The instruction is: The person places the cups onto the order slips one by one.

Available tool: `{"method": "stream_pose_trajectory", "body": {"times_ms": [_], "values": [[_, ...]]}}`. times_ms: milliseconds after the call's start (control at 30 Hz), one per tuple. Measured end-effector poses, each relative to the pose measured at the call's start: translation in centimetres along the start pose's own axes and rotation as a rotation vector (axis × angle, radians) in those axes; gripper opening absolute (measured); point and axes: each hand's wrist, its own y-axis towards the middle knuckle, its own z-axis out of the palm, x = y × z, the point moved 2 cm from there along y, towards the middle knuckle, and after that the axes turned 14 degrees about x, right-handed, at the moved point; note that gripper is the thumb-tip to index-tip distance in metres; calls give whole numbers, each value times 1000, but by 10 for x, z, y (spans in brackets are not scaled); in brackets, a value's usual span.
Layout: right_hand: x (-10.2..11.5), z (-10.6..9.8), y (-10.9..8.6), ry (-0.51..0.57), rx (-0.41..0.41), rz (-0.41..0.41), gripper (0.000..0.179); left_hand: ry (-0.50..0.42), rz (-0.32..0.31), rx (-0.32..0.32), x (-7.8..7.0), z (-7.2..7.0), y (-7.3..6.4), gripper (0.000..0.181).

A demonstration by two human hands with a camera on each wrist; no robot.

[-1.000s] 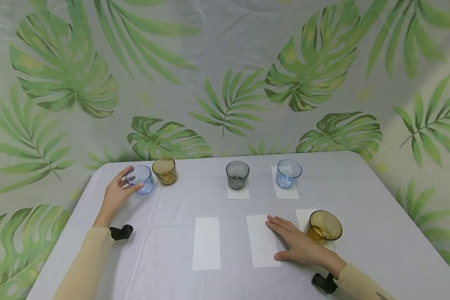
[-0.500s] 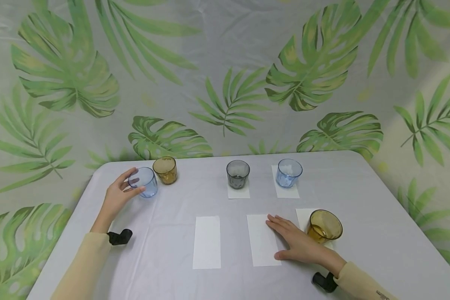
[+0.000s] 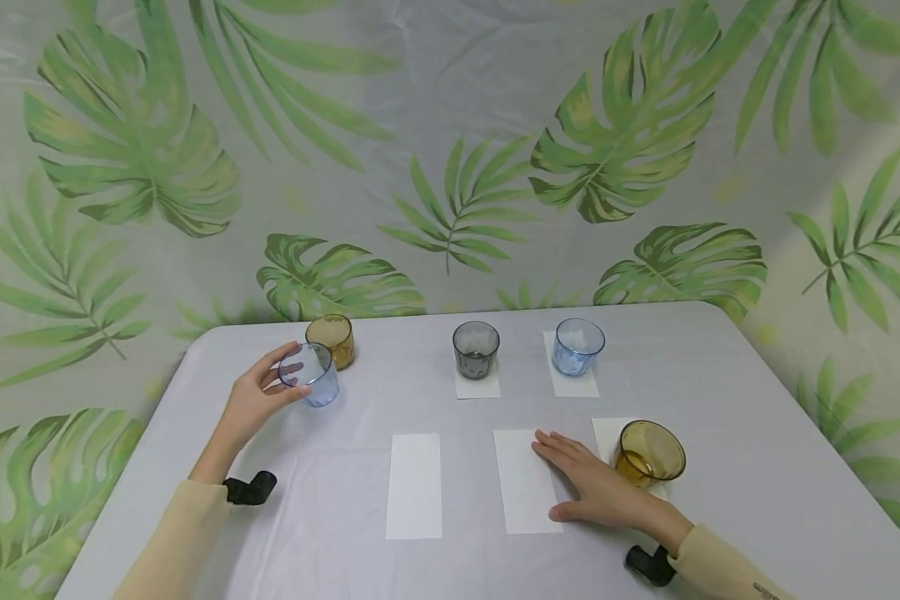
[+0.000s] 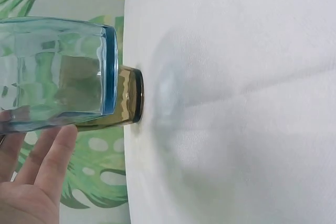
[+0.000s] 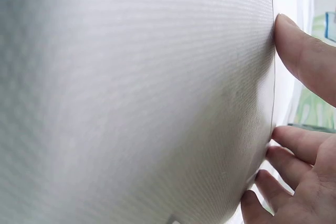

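Note:
My left hand (image 3: 253, 404) grips a clear blue glass (image 3: 321, 387) by its side, thumb in front and fingers round the far side. In the left wrist view the blue glass (image 4: 58, 72) is held off the white cloth, its shadow below. Just behind it stands an amber glass (image 3: 339, 354), partly covered by the blue one. My right hand (image 3: 592, 487) rests with spread, fairly straight fingers on a white paper strip (image 3: 521, 483). Beside that hand, a second amber glass (image 3: 648, 454) stands on another strip, partly hidden by the hand.
At the back, a grey glass (image 3: 476, 350) and another blue glass (image 3: 577, 347) stand on paper strips. A bare white strip (image 3: 413, 486) lies in the middle front. Leaf-printed cloth (image 3: 450, 167) hangs behind the table (image 3: 330, 483).
My left hand has carried the blue glass to the right and a little nearer, so it now overlaps the left amber glass in the head view. The right hand has stayed put.

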Motion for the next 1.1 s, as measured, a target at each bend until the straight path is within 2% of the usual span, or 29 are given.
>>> {"method": "stream_pose_trajectory", "body": {"times_ms": [333,500,667,1100], "values": [[0,0,0,-12,-6,-9,87,-2,-38,61,-7,22,0,75],[1,-1,-1,-13,-10,-13,87,1,-22,86,-13,34,2,74],[2,-1,-1,-19,-14,-17,87,17,34,108,-19,45,4,71],[0,1,-1,-13,-3,10,87,-63,151,181,-34,70,11,71]]}}
